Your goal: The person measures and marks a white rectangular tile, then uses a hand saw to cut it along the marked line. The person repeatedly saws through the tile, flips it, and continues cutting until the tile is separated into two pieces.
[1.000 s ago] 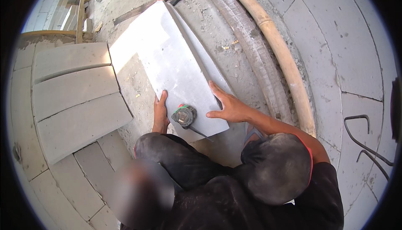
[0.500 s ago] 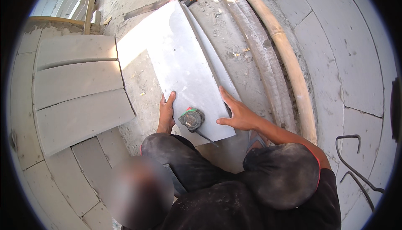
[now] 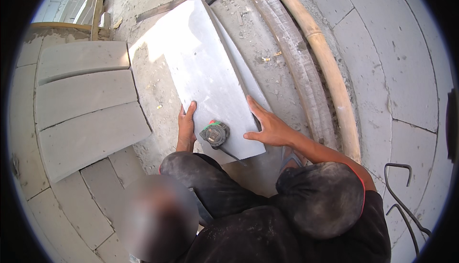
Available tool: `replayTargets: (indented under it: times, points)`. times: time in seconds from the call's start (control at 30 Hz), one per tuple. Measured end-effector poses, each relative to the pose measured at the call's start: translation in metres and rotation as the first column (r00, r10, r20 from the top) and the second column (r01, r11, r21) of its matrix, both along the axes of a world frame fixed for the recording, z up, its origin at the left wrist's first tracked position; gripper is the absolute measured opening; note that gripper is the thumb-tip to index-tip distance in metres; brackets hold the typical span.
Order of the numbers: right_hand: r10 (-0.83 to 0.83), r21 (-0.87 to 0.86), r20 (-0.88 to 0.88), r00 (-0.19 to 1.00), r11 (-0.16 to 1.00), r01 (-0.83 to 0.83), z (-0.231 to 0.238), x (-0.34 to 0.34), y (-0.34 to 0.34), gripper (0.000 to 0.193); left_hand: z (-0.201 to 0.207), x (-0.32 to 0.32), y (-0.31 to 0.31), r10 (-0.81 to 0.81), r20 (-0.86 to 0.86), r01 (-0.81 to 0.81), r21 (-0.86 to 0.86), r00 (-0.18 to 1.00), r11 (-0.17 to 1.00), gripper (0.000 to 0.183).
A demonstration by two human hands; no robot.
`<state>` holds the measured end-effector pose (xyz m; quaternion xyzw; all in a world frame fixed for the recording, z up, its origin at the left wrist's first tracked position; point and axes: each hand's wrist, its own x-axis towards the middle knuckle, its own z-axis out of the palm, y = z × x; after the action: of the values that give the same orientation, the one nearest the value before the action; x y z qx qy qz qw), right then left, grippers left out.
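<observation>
Change: both hands and the tape measure stayed on the tile's near end; only the view shifted a little.
Tile: the grey tile (image 3: 205, 76) lies flat on the sandy floor (image 3: 153, 86), running from 12 o'clock down to the knees.
Left hand: the left hand (image 3: 186, 125) lies flat at the tile's left edge, grip wide, holding nothing.
Right hand: the right hand (image 3: 267, 128) presses flat on the right edge, fingers spread, holding nothing.
Tape measure: the tape measure (image 3: 215, 134) sits on the tile between the hands.
Poles: bamboo poles (image 3: 330, 76) lie at 2 o'clock.
Slabs: grey slabs (image 3: 86, 105) lie at 9 o'clock.
</observation>
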<state>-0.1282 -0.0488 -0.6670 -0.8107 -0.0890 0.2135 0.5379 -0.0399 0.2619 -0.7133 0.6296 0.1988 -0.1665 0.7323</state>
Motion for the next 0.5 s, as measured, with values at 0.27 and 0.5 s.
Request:
replayTargets:
  times: [0.27,0.5]
  points:
    - [0.002,0.005,-0.051,0.999,1.0,-0.002,0.003,0.005,0.001,0.119,-0.005,0.005,0.001,0.039,0.021,-0.038,-0.018,0.999,0.999,0.063]
    - [0.001,0.037,-0.039,0.999,0.999,0.0,-0.001,0.009,0.0,0.119,-0.01,0.011,0.004,0.02,0.039,-0.019,-0.045,0.999,0.999,0.064]
